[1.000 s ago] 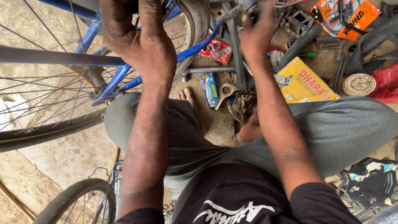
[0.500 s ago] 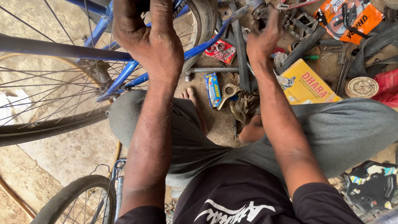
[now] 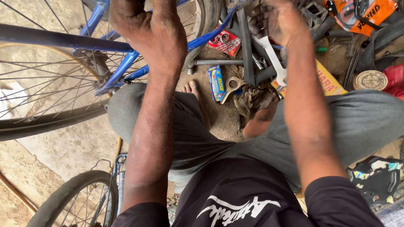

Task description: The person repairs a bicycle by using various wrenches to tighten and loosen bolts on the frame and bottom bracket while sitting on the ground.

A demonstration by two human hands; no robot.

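- The person sits on the ground with the blue bicycle frame (image 3: 122,71) across the lap; the left hand (image 3: 147,29) is clenched around a frame tube at about 11 o'clock, steadying it.
- The right hand (image 3: 277,21) at 1 o'clock is wrapped around the head end of a flat silver spanner (image 3: 273,59), whose handle hangs down toward the knee.
- To my eye the spanner work goes best with the left hand keeping the frame from twisting and the spanner seated square on its fitting before any pull; the fitting itself is hidden behind the fingers.
- The spanner sits inside the right hand's grip, well apart from the left hand.
- On the ground between the knees lie a small blue box (image 3: 216,83), a brass-coloured ring spanner (image 3: 230,87) and a dirty rag (image 3: 252,98).
- A spoked wheel (image 3: 38,96) fills 9 o'clock.
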